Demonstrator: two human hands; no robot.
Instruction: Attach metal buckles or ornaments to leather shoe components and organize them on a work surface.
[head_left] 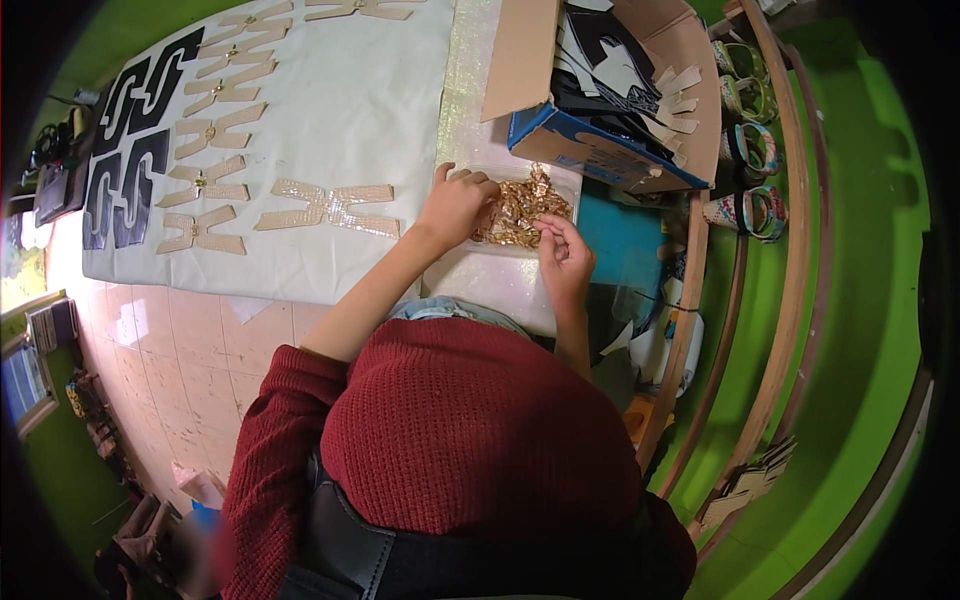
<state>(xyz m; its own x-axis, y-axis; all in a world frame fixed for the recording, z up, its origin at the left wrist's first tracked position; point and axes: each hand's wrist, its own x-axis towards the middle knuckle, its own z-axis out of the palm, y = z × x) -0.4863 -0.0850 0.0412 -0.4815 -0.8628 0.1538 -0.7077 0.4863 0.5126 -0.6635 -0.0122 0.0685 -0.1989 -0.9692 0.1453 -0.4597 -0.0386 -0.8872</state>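
Note:
A clear shallow box [576, 188] stands on the table in front of me, heaped with small shiny gold ornaments [522, 212]. My left hand [462, 207] lies over the box's left side, its fingers curled down; the fingertips are hidden. At the front right of the heap, my right hand [567, 252] has thumb and fingers pinched together; whatever is between them is too small to make out. Left of the box lies a shiny beige X-shaped strap piece [328, 205] with no ornament visible. Farther left, a column of smaller beige X-shaped pieces [210, 133] carries gold ornaments at their centres.
Several black S-shaped pieces [140, 185] lie at the table's left end. An open cardboard box [610, 150] of black and pale scraps stands beyond the ornaments. To the right, a wooden rack [790, 300] holds sandals with colourful straps [760, 213]. A pale cloth [370, 130] covers the table.

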